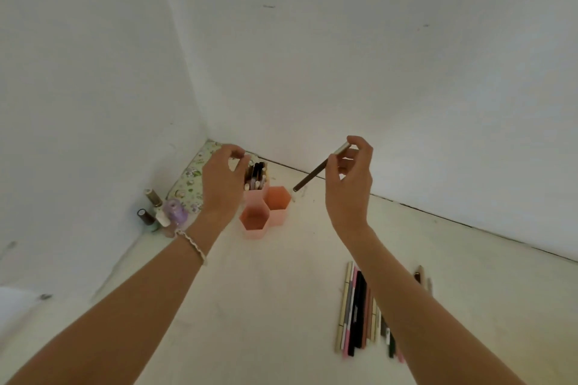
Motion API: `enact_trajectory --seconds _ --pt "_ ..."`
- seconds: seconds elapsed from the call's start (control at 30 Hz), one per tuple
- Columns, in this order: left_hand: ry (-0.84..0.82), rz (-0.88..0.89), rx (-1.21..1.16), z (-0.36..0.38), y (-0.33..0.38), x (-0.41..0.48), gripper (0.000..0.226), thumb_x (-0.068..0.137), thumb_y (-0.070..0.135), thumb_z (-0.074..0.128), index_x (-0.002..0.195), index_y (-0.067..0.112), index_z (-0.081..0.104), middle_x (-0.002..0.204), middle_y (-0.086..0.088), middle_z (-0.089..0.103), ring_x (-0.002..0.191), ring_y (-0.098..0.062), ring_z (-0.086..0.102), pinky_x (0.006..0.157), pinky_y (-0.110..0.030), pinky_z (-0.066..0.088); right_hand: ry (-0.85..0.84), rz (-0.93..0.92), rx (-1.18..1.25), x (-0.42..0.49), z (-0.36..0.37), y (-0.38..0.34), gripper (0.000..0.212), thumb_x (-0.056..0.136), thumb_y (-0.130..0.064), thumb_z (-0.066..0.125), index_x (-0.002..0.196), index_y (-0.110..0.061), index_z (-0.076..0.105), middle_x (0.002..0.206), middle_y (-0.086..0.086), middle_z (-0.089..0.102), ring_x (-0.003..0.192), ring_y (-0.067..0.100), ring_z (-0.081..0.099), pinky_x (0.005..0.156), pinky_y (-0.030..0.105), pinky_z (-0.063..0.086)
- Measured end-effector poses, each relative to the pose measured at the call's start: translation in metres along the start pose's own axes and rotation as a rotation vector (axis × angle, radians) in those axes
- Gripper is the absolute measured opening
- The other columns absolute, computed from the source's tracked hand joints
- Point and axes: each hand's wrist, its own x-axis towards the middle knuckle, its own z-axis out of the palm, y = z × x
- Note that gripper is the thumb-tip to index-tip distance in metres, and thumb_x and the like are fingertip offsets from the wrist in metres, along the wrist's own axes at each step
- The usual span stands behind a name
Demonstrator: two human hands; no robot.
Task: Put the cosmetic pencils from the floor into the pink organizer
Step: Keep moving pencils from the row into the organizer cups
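The pink organizer (254,232), made of three hexagonal cells, stands on the pale floor near the wall corner. Its back cell holds several cosmetic pencils (257,175); the other two cells look empty. My left hand (220,180) hovers at that back cell, its curled fingers apart and touching the pencil tops. My right hand (348,184) is raised to the right of the organizer and pinches a brown pencil (311,172) by its silver end. The pencil's tip slants down toward the organizer's right cell. Several more pencils (358,309) lie side by side on the floor under my right forearm.
A floral pouch (189,180) lies in the corner behind the organizer. Nail polish bottles (146,216) and a purple bottle (175,212) stand along the left wall. Two or three loose pencils (420,277) lie further right. White walls close off the back and left.
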Motion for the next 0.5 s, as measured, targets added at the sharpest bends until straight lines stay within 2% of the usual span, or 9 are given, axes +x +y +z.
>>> enact_trajectory --seconds 0.1,0.2,0.27,0.33,0.37,0.43,0.5 --pt "0.068 0.058 0.146 -0.011 -0.01 0.0 0.028 0.1 0.029 0.051 0.116 0.014 0.066 0.118 -0.003 0.066 0.114 -0.023 0.056 0.104 -0.034 0.037 -0.015 -0.026 0.044 0.001 0.019 -0.013 0.033 0.095 -0.014 0.053 0.12 -0.032 0.041 0.093 -0.016 0.06 0.082 0.004 0.062 0.068 0.008 0.046" --pt "0.161 0.059 0.017 -0.027 -0.004 0.009 0.031 0.102 0.021 0.043 0.127 0.011 0.058 0.12 -0.006 0.06 0.106 -0.016 0.055 0.096 -0.033 0.044 -0.026 -0.075 0.076 0.004 0.043 -0.026 0.032 0.096 -0.013 0.053 0.119 -0.031 0.041 0.094 -0.016 0.059 0.082 0.003 0.061 0.071 0.008 0.046" --pt "0.155 0.058 -0.039 -0.033 0.003 0.012 0.03 0.101 0.02 0.041 0.126 0.013 0.057 0.118 -0.004 0.058 0.095 -0.005 0.054 0.086 -0.019 0.047 -0.08 -0.103 0.033 0.001 0.057 -0.027 0.031 0.097 -0.013 0.051 0.121 -0.03 0.04 0.098 -0.009 0.059 0.084 0.004 0.061 0.076 0.017 0.05" --pt "0.146 0.068 -0.086 -0.037 0.01 0.013 0.029 0.101 0.019 0.041 0.125 0.015 0.057 0.116 -0.002 0.059 0.091 -0.004 0.055 0.076 -0.005 0.043 -0.187 -0.127 -0.082 -0.003 0.067 -0.019 0.029 0.099 -0.014 0.049 0.122 -0.029 0.039 0.105 -0.002 0.061 0.087 0.013 0.062 0.078 0.028 0.053" --pt "0.139 0.07 -0.115 -0.038 0.013 0.012 0.029 0.1 0.018 0.041 0.124 0.016 0.057 0.115 -0.002 0.06 0.091 -0.008 0.057 0.074 -0.006 0.043 -0.245 -0.14 -0.155 -0.006 0.07 -0.013 0.028 0.099 -0.014 0.048 0.123 -0.026 0.041 0.107 0.002 0.061 0.087 0.018 0.063 0.076 0.032 0.053" --pt "0.113 0.056 -0.17 -0.037 0.019 0.009 0.028 0.099 0.014 0.042 0.123 0.017 0.057 0.113 -0.002 0.061 0.092 -0.016 0.062 0.075 -0.017 0.049 -0.368 -0.194 -0.299 -0.012 0.073 -0.001 0.025 0.098 -0.01 0.047 0.122 -0.016 0.048 0.105 0.008 0.063 0.086 0.028 0.062 0.074 0.038 0.052" --pt "0.086 0.035 -0.198 -0.033 0.027 0.003 0.03 0.096 0.01 0.044 0.122 0.02 0.057 0.11 -0.001 0.062 0.093 -0.018 0.063 0.075 -0.023 0.052 -0.475 -0.281 -0.43 -0.02 0.075 0.01 0.025 0.096 -0.006 0.049 0.118 -0.008 0.061 0.104 0.013 0.066 0.096 0.033 0.06 0.083 0.04 0.047"
